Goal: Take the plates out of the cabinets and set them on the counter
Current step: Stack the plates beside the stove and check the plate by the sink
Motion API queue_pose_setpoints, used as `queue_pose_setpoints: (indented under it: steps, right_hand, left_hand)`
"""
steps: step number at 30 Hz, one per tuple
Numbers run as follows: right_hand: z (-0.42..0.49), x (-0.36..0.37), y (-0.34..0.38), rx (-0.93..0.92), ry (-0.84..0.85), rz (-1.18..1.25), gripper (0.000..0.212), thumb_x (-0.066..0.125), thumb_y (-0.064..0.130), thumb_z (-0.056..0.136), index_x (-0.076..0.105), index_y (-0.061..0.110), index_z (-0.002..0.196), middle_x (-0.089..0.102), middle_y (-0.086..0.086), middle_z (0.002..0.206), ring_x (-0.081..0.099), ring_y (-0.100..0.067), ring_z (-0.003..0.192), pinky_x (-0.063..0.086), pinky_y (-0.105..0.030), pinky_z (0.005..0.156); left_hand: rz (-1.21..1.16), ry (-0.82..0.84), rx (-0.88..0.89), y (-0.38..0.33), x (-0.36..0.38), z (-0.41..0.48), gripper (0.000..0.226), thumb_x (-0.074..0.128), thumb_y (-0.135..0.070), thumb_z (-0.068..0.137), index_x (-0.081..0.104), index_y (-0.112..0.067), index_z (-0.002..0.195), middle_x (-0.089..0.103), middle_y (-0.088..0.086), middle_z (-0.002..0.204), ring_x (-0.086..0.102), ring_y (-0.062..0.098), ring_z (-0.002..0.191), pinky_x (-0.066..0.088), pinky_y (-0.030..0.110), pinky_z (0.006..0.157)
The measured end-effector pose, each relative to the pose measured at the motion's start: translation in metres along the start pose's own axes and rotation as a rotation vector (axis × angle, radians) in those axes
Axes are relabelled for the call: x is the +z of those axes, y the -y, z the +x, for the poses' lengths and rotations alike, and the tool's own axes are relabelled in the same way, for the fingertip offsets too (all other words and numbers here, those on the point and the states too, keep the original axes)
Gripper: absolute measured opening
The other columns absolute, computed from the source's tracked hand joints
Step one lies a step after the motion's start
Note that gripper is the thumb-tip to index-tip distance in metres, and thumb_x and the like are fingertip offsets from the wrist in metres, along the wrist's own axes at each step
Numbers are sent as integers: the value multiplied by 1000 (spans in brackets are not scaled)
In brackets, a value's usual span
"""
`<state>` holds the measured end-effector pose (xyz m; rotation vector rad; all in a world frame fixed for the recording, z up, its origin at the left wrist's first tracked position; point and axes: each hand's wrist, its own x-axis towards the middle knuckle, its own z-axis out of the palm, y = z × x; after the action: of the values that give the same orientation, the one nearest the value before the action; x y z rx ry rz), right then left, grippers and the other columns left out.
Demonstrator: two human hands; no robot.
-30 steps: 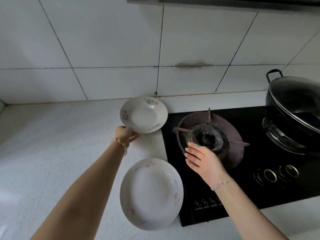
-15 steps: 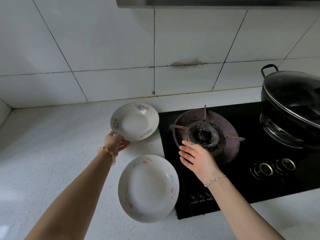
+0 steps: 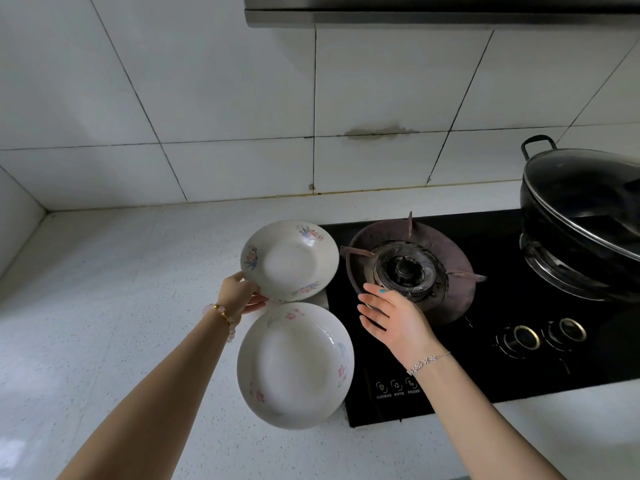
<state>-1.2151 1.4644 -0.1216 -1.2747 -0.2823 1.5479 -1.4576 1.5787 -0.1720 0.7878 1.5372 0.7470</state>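
Two white deep plates with pink and blue flower prints are over the white speckled counter (image 3: 104, 306). The larger plate (image 3: 294, 365) lies flat near the front, beside the hob. The smaller plate (image 3: 289, 259) is behind it, tilted a little, and my left hand (image 3: 239, 294) grips its near-left rim with fingers underneath. Whether its far edge touches the counter I cannot tell. My right hand (image 3: 391, 317) hovers open over the hob's left edge, fingers spread, holding nothing.
A black glass hob (image 3: 485, 358) fills the right side, with a bare rusty burner (image 3: 405, 268) just behind my right hand and two knobs (image 3: 543, 336). A black lidded wok (image 3: 585, 209) sits on the right burner. Tiled wall behind, range hood (image 3: 433, 12) above.
The smaller plate in my left hand has drifted slightly back and closer to the larger plate's far rim. My right hand stays open at the hob's edge. The larger plate has not moved.
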Motion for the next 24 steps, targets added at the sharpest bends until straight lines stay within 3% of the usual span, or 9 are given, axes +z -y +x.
queue_pose_setpoints:
  steps: [4, 10, 13, 16, 19, 24]
  right_hand:
    - [-2, -4, -1, -2, -10, 4, 25, 46, 18, 95, 65, 10, 109, 68, -6, 97, 63, -19, 89, 51, -29, 74]
    - [-6, -5, -2, -1, -12, -10, 23, 45, 18, 95, 66, 11, 103, 69, -5, 93, 64, -18, 86, 51, -28, 73]
    - [-9, -6, 2, -11, -7, -15, 23, 46, 18, 95, 66, 11, 105, 69, -5, 93, 64, -18, 86, 51, -29, 73]
    - [-12, -4, 5, -27, 4, -16, 24, 44, 17, 96, 65, 11, 104, 69, -5, 93, 64, -18, 87, 51, -29, 76]
    - [-15, 2, 9, -38, 30, -11, 25, 44, 17, 96, 65, 10, 106, 68, -6, 98, 64, -19, 90, 51, -30, 78]
    - [-26, 13, 18, -105, 81, -20, 23, 46, 17, 96, 66, 11, 104, 68, -6, 97, 64, -19, 90, 52, -31, 82]
  left_hand:
    - [39, 3, -1, 1, 1, -4, 48, 45, 9, 85, 52, -9, 129, 65, 8, 82, 64, 19, 69, 55, 30, 64]
    - [165, 34, -1, -4, -3, -9, 38, 49, 2, 90, 51, -2, 127, 64, 9, 81, 63, 21, 72, 52, 33, 66]
    - [263, 0, -1, -9, -9, -16, 44, 53, -9, 91, 45, -2, 134, 64, 17, 107, 60, 29, 98, 49, 40, 83]
    - [391, -212, 203, -19, -11, -30, 45, 55, -13, 90, 47, -1, 133, 55, 20, 130, 52, 33, 117, 44, 39, 94]
    - [96, -118, 401, -35, -8, -58, 28, 55, -13, 91, 58, -7, 119, 61, 16, 122, 57, 26, 108, 48, 34, 84]
    - [-234, 91, 428, -44, 2, -105, 12, 55, -18, 93, 63, -10, 95, 66, 5, 105, 62, 20, 100, 54, 36, 85]
